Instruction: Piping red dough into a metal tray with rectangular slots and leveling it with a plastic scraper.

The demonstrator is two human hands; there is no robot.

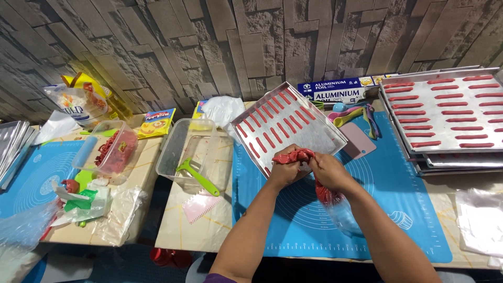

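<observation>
Both hands gripped a red-filled piping bag [309, 167]: the left hand [284, 170] squeezed its front end, the right hand [330, 172] clenched its middle, just below a tilted baking tray [330, 140] on the table [199, 230].

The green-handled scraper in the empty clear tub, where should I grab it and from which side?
Grip the green-handled scraper by its long green handle, near the lower right end that leans on the clear tub's front rim. Come from above and the front, since the tub walls enclose the blade end. Both hands, left hand and right hand, currently hold the red piping bag.
</observation>
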